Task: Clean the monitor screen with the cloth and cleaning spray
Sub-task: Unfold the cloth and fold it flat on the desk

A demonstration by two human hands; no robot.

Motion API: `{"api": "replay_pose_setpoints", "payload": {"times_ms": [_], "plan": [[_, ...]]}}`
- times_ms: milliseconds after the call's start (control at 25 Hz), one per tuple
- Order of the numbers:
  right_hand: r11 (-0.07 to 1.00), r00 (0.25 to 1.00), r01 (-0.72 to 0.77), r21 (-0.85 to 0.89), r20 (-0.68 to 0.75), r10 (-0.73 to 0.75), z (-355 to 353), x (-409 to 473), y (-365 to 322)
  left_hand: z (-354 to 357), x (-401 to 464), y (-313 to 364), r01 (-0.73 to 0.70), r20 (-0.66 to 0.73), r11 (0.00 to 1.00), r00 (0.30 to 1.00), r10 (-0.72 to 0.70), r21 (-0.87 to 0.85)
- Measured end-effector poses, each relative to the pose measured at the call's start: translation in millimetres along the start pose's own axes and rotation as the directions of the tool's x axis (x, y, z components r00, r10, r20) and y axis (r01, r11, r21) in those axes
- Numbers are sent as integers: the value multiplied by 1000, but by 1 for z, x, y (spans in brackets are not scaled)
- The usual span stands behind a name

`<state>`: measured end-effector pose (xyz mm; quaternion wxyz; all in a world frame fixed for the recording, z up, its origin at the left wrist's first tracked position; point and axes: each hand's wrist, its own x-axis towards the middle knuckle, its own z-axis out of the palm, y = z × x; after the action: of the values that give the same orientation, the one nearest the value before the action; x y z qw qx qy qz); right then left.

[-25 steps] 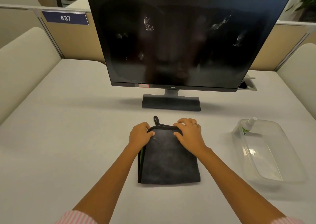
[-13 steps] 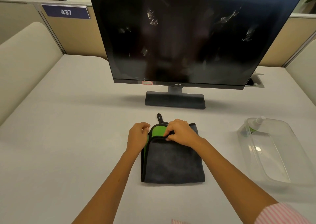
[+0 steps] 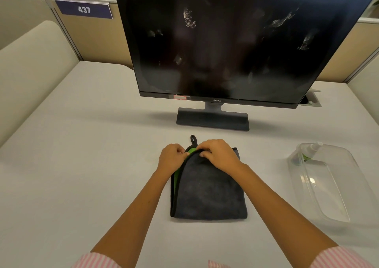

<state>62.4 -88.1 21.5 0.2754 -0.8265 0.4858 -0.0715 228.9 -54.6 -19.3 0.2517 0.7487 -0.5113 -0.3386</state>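
head view: two striped sleeves (image 3: 96,260) enter at 6 o'clock. on the counter (image 3: 82,165) just ahead lies the folded dark cloth (image 3: 207,192), a green inner face showing along its left edge. the left hand (image 3: 171,161) and right hand (image 3: 220,155) each pinch its far-left corner, grip pressed onto the fabric. at 3 o'clock a clear container (image 3: 332,185) has the spray bottle (image 3: 309,152) at its far end. at 12 o'clock stands the monitor (image 3: 235,42), screen smudged. at 10 o'clock hangs a sign (image 3: 84,9) reading 437.
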Motion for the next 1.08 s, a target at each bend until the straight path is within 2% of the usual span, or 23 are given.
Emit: {"api": "replay_pose_setpoints", "payload": {"times_ms": [80,160,240,360,440,520,640,720,800,880,1000,1080], "plan": [[999,999,-33,-29,-40,32,4,8,-4,-2,-3,0,18,32,983,999,-12,-182],[1000,1000,-12,-25,-19,11,6,11,-7,-7,-9,-1,33,128,927,992,16,-373],[999,1000,24,-30,11,-24,4,12,-8,-12,-15,-2,24,185,888,980,68,-459],[997,997,77,-19,-14,-77,-9,1,-6,-17,-15,-3,-5,139,880,987,80,-476],[993,992,120,17,-50,-119,-21,-14,-1,-16,-9,-7,-24,42,959,998,38,-282],[990,986,139,38,-96,-135,-33,-30,5,-10,-6,-10,-20,8,999,1000,19,37],[992,978,124,16,-172,-120,-44,-47,9,7,-6,-1,2,26,919,1000,-13,395],[994,972,105,-3,-213,-103,-49,-55,10,15,-5,6,17,65,884,996,-54,466],[995,958,95,-6,-270,-93,-54,-62,10,16,-5,8,19,111,923,992,-67,385],[995,935,103,3,-341,-96,-62,-69,10,6,-8,5,-13,82,962,997,-10,273],[988,865,152,12,-485,-128,-75,-77,12,-23,-15,-6,-45,-112,997,992,52,63],[986,813,166,-17,-563,-146,-80,-82,19,-46,-20,-18,-51,-251,996,968,31,-71]]}}
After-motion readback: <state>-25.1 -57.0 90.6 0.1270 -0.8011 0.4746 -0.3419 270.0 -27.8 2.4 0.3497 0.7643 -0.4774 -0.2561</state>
